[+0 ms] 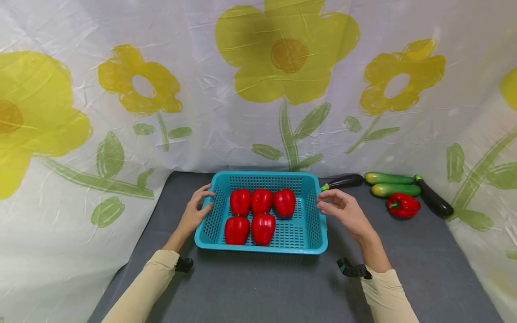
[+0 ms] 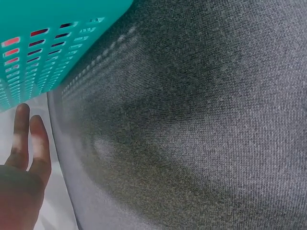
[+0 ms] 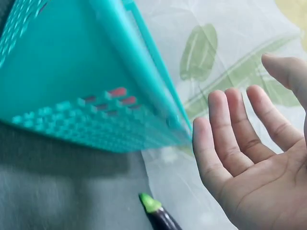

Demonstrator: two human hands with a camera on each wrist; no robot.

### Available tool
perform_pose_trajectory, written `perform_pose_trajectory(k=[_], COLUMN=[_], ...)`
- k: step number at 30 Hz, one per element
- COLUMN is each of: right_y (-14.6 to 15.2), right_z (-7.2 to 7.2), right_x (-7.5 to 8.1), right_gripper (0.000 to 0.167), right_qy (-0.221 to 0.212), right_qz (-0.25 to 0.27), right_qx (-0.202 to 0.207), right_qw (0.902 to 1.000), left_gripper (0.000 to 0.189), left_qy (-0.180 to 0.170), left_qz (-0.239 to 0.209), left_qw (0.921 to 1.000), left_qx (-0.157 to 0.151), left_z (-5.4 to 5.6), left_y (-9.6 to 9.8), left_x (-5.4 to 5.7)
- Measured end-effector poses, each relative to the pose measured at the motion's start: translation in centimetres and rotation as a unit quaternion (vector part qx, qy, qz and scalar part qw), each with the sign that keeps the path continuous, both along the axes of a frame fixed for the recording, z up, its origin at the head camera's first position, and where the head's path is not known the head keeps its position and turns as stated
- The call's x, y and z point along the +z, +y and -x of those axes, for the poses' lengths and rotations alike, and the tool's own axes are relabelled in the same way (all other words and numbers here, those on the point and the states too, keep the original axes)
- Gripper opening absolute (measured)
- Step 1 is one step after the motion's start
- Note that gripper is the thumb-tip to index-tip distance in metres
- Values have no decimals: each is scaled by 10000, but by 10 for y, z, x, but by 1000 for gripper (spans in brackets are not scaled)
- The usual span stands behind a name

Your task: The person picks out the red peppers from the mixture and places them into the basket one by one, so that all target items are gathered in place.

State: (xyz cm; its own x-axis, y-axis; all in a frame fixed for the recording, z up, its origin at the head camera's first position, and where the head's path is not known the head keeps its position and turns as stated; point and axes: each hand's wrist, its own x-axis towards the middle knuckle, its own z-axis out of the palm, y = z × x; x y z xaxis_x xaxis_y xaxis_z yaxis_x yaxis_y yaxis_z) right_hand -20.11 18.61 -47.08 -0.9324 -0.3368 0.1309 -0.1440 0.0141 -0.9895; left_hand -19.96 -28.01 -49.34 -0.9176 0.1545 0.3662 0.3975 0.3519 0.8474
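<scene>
A blue-green plastic basket [image 1: 262, 249] with slotted walls sits in the middle of the table. Several red bell peppers [image 1: 263, 229] stand in two rows inside, toward its left and middle. At the basket's left rim is my left hand [image 1: 195, 213], its fingertips right by the edge; the left wrist view shows two extended fingers [image 2: 40, 143] close to the slotted wall. My right hand [image 1: 344, 211] is beside the right rim, fingers relaxed and spread, palm empty. In the right wrist view those fingers [image 3: 220, 129] are near the basket's rim.
At the back right lie an eggplant [image 1: 346, 181], two green cucumber-like vegetables [image 1: 396, 189], another eggplant [image 1: 436, 197] and a red bell pepper [image 1: 403, 205]. A dark grey cloth covers the table [image 1: 258, 287]. Behind it hangs a white curtain [image 1: 210, 112] with yellow flowers.
</scene>
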Motion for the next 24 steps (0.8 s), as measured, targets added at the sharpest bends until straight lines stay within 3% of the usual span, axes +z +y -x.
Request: perform_pose_trajectory(k=[6, 14, 24], right_y=[18, 46, 79], right_z=[0, -4, -11], right_x=[-2, -9, -17], right_gripper=[36, 31, 30], right_qy=[133, 15, 70], right_qz=[-221, -545, -859], right_qx=[-203, -433, -507], right_qw=[9995, 9976, 9950], left_gripper=[26, 25, 23], left_qy=[79, 149, 277], left_qz=[6, 5, -2], left_qw=[10000, 9999, 9996], left_qx=[-57, 3, 23], left_z=[3, 17, 20], left_y=[-3, -13, -17], left_x=[-4, -33, -40])
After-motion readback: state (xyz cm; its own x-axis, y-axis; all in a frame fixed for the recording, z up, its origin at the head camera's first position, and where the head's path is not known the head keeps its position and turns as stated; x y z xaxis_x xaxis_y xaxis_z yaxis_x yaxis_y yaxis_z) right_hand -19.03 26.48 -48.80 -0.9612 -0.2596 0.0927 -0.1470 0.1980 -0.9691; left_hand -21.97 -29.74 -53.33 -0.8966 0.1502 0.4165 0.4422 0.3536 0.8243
